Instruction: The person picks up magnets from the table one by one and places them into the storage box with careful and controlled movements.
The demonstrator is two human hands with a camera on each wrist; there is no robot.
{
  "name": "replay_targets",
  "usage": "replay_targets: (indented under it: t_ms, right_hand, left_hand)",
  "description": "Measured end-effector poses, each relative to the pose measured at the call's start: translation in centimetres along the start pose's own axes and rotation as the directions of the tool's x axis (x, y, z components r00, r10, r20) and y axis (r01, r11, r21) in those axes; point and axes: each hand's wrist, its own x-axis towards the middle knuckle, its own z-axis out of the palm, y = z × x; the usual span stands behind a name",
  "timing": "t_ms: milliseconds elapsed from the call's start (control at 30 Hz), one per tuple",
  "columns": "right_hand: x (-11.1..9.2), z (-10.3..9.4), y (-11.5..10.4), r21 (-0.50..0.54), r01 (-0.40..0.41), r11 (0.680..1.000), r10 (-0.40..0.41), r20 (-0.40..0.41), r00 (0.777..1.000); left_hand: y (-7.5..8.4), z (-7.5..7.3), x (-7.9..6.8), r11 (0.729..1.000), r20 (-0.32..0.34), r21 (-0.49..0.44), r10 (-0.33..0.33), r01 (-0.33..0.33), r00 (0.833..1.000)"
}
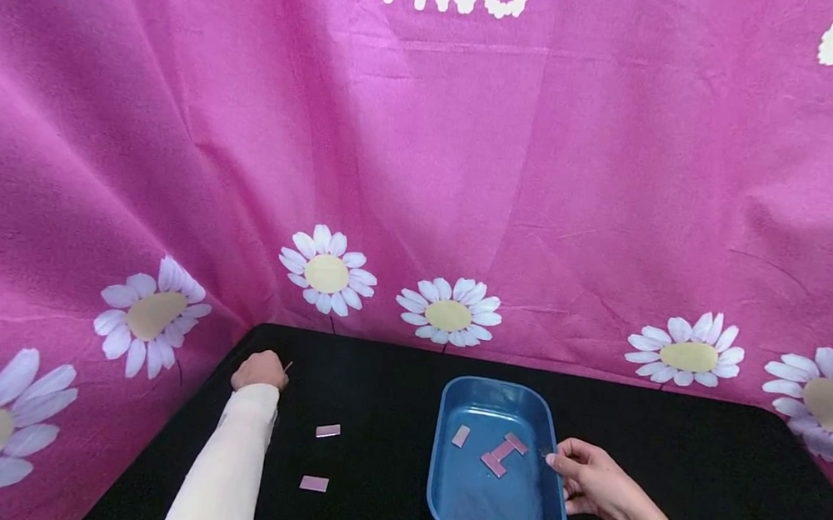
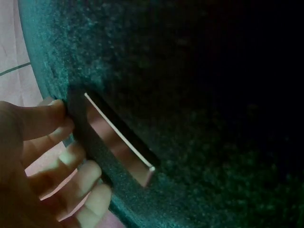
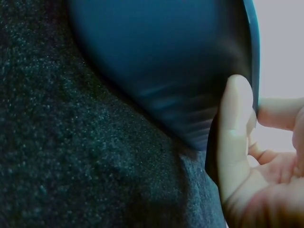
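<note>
My left hand (image 1: 260, 369) is at the far left of the black table, its fingers bent loosely. Just beside its fingertips in the left wrist view is a thin, shiny pinkish rectangular piece (image 2: 118, 142) with a bright edge; a small gap shows between them. In the head view the hand hides most of that piece. My right hand (image 1: 601, 485) grips the right side wall of a blue plastic tray (image 1: 495, 519), with the thumb against its outside in the right wrist view. Several pink rectangular pieces (image 1: 502, 452) lie inside the tray, some touching each other.
Two more pink pieces, an upper one (image 1: 328, 431) and a lower one (image 1: 314, 483), lie on the black cloth-covered table (image 1: 385, 424) between left arm and tray. A pink curtain (image 1: 425, 169) with daisies hangs along the table's back and left edges.
</note>
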Motion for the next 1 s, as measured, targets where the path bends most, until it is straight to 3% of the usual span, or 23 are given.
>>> replay_targets:
  t_ms: [400, 700, 867, 1000]
  right_hand:
    - [0.0, 0.5, -0.3, -0.028, -0.012, 1.0, 0.011, -0.027, 1.0]
    - [0.0, 0.6, -0.4, -0.042, -0.02, 0.999, 0.017, -0.059, 0.998]
    - [-0.1, 0.7, -0.3, -0.04, -0.034, 0.999, 0.03, -0.101, 0.994]
    - [-0.1, 0.8, -0.4, -0.043, -0.029, 0.999, 0.023, -0.131, 0.991]
  left_hand:
    - [-0.4, -2.1, -1.6, 0.999, -0.123, -0.038, 0.031, -0.036, 0.992]
    - [0.9, -3.5, -2.4, 0.987, -0.205, -0.076, 0.124, -0.142, 0.971]
    - [2.4, -4.2, -3.1, 0.974, -0.251, -0.071, 0.19, -0.213, 0.949]
    - [3.5, -4.4, -3.7, 0.953, -0.297, -0.055, 0.27, -0.299, 0.916]
